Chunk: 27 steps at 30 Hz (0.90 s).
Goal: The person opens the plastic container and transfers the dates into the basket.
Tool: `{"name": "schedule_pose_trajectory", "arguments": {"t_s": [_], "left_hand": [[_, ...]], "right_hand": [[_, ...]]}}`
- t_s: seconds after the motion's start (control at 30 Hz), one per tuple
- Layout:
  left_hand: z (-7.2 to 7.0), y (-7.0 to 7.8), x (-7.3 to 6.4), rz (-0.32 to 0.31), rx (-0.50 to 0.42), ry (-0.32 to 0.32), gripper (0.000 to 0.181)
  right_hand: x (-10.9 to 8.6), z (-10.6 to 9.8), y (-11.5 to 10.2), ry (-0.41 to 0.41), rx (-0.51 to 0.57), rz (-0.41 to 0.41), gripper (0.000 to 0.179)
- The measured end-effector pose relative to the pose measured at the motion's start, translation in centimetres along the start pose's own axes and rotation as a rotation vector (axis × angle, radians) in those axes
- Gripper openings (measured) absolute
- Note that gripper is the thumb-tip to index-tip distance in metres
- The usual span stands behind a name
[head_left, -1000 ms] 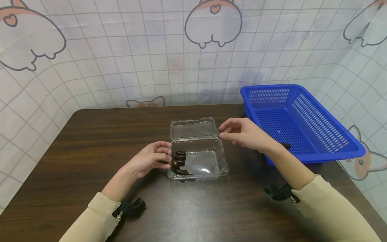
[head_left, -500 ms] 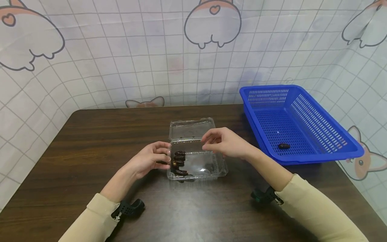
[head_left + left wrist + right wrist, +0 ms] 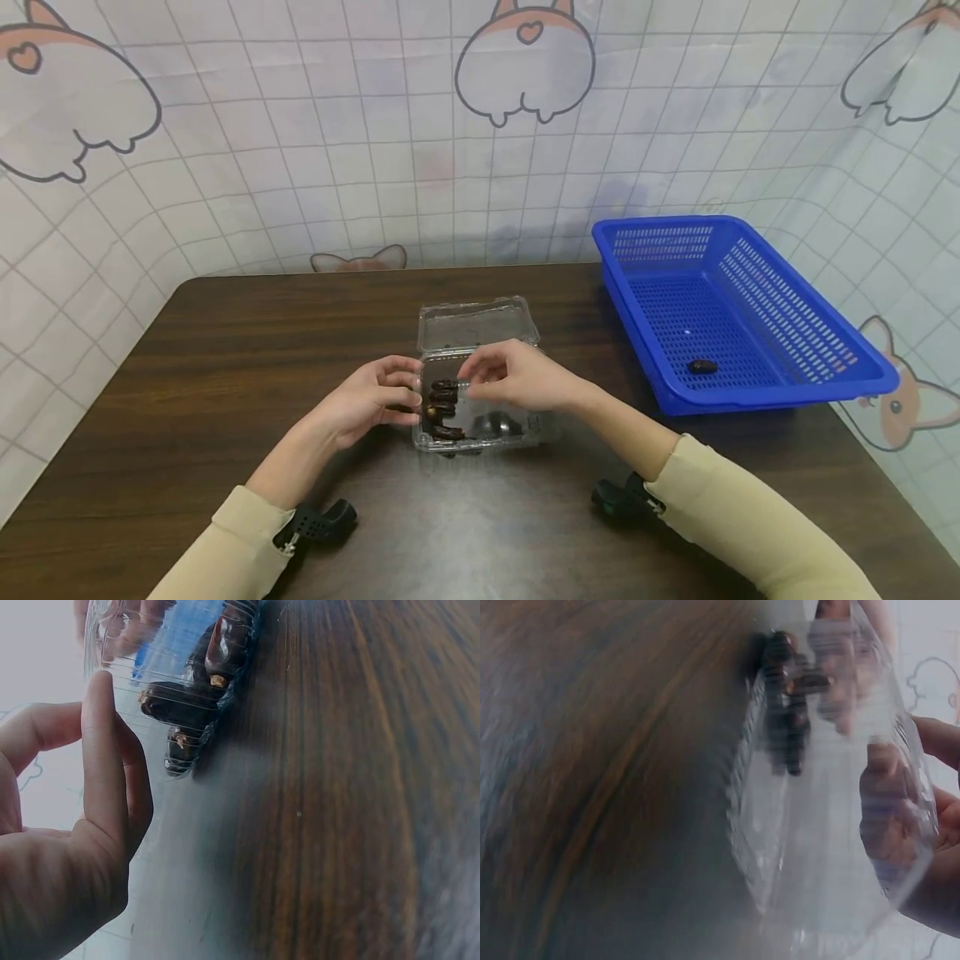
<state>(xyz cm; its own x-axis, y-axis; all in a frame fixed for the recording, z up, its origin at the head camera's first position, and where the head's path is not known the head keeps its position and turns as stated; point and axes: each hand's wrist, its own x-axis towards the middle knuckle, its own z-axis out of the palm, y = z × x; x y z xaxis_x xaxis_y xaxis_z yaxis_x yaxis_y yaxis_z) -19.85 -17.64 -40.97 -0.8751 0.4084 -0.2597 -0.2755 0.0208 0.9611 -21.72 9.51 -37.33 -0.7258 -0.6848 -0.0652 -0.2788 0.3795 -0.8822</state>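
Observation:
A clear plastic clamshell box [image 3: 495,445] lies on the table, its lid [image 3: 480,325] folded back. Several dark brown dates [image 3: 444,397] sit along its left side; the left wrist view shows these glossy dates [image 3: 180,705] through the ridged wall. My left hand [image 3: 371,402] has its fingertips against the box's left side, fingers loosely extended. My right hand [image 3: 525,377] hangs over the inside of the box, thumb and fingers bent and apart, close to the dates. Nothing shows between them. In the right wrist view the box wall partly covers the right hand's fingers.
A blue perforated plastic basket [image 3: 780,397] stands at the table's right side, with one date [image 3: 702,367] on its floor. Behind the dark wooden table [image 3: 247,333] hangs a white grid-patterned cloth [image 3: 337,150]. Each wrist wears a black camera mount [image 3: 322,523].
My right hand has moved left and down, from beside the box's right back corner to over its inside near the dates. The left hand has stayed at the box's left side.

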Motion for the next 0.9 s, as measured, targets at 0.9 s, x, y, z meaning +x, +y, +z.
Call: {"name": "schedule_pose_trajectory", "arguments": {"t_s": [0.9], "left_hand": [[-0.2, -0.3, -0.1, 0.009, 0.005, -0.006, 0.057]], "right_hand": [[2.9, 3.6, 0.7, -0.038, -0.132, -0.018, 0.022]]}}
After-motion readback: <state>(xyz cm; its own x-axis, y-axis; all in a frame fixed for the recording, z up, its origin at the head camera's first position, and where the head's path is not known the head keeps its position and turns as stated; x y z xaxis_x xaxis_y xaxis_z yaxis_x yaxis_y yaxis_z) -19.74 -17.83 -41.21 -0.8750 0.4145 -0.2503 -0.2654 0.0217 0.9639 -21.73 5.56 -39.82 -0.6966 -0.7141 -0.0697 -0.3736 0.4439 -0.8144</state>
